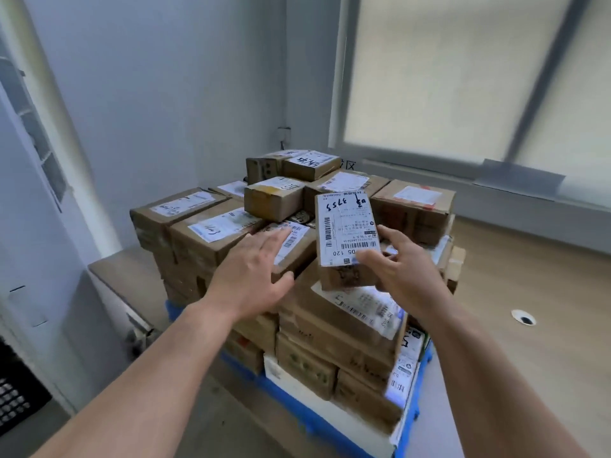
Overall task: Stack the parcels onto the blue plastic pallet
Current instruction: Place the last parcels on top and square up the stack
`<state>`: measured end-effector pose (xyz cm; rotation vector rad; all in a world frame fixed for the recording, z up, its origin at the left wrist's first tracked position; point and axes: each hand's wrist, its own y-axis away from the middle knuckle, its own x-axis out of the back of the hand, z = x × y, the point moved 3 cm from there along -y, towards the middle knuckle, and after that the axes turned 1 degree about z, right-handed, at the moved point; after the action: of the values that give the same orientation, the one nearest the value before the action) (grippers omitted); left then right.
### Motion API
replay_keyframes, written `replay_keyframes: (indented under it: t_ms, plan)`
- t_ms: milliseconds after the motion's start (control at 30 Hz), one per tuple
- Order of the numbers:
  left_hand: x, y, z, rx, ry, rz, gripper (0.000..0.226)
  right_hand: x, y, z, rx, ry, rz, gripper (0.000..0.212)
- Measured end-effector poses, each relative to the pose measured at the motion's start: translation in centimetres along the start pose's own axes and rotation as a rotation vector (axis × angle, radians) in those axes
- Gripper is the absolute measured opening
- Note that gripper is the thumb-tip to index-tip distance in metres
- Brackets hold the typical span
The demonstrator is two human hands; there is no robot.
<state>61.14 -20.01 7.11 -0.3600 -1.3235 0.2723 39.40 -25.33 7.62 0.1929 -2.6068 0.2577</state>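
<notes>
A head-height view down onto a blue plastic pallet point(417, 396) on the floor, loaded several layers deep with a stack of brown cardboard parcels point(330, 335).

My right hand point(403, 269) grips a small parcel point(347, 236). The thumb is curled over the near edge of its white label and the fingers point(393, 236) wrap its right side. The parcel is tilted, with the label facing me. It hangs over the near right part of the stack, at about 5 o'clock from the stack's middle.

My left hand point(251, 276) is at 9 o'clock from the small parcel. It is open, with straight fingers spread over a labelled top-layer parcel point(294, 241). I cannot tell whether they press on it.

Directly below the small parcel lies a lower parcel with a large label point(360, 305), which looks like a step down in the layer.

To do this well, I judge I should:

- level the small parcel first, so its broad face comes down flat
- lower it into that step, snug against the neighbour under my left hand
- keep the left hand steadying that neighbour so nothing slides
- let go only once the parcel sits without rocking and does not hang over the pallet edge at 4 o'clock
</notes>
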Motion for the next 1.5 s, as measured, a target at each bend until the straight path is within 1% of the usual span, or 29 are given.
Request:
replay_keyframes:
  t_ms: [100,167,200,267,300,367,433,533,700,900,967,1033,1133,1233,1333,1433,1500]
  plan:
    - [-0.1,0.4,-1.2,-0.123,0.021,-0.067,0.078,-1.1,2.0,-0.5,-0.082,-0.018,0.095,0.060]
    - [-0.3,0.5,-1.5,-0.191,0.033,-0.118,0.083,-1.9,3.1,-1.0,-0.149,-0.020,0.141,0.051]
    - [-0.3,0.5,-1.6,-0.224,0.039,-0.138,0.086,-2.4,3.6,-1.3,-0.189,-0.003,0.161,0.054]
    - [-0.6,0.5,-1.8,-0.279,0.048,-0.173,0.089,-3.3,4.1,-2.0,-0.274,0.061,0.193,0.065]
    - [-0.8,0.4,-1.9,-0.297,0.051,-0.185,0.090,-3.7,4.2,-2.4,-0.290,0.117,0.205,0.065]
    - [-1.1,0.3,-2.2,-0.317,0.052,-0.190,0.091,-4.5,4.4,-3.5,-0.279,0.246,0.210,0.055]
    - [-1.3,0.2,-2.4,-0.327,0.049,-0.174,0.091,-5.1,4.6,-4.3,-0.253,0.320,0.188,0.055]
    - [-1.5,0.1,-2.8,-0.331,0.072,-0.158,0.095,-5.5,4.8,-4.7,-0.236,0.364,0.161,0.060]
    - [-1.2,-0.1,-2.9,-0.309,0.125,-0.181,0.102,-5.6,5.0,-4.5,-0.226,0.322,0.159,0.062]
    - [-0.7,-0.3,-2.4,-0.240,0.250,-0.209,0.095,-5.4,5.2,-3.9,-0.196,0.279,0.130,0.067]
    - [-0.7,-0.2,-2.0,-0.241,0.286,-0.209,0.090,-5.3,5.2,-3.7,-0.166,0.275,0.124,0.063]
    - [-0.7,-0.1,-1.5,-0.241,0.314,-0.186,0.085,-5.1,5.1,-3.6,-0.125,0.274,0.141,0.059]
    - [-0.4,-0.4,-1.4,-0.225,0.356,-0.120,0.076,-4.7,4.8,-3.9,-0.070,0.255,0.172,0.058]
    - [0.3,-1.5,-1.8,-0.194,0.338,-0.051,0.070,-4.8,3.5,-4.4,-0.019,0.213,0.177,0.052]
    - [0.9,-2.9,-3.0,-0.139,0.271,-0.020,0.070,-5.7,1.8,-5.2,-0.001,0.173,0.159,0.046]
    - [0.9,-4.3,-4.5,-0.094,0.243,-0.044,0.071,-7.0,-0.2,-5.5,0.013,0.175,0.150,0.053]
    - [0.8,-5.2,-5.5,-0.086,0.235,-0.050,0.072,-7.9,-1.2,-5.8,0.006,0.183,0.153,0.054]
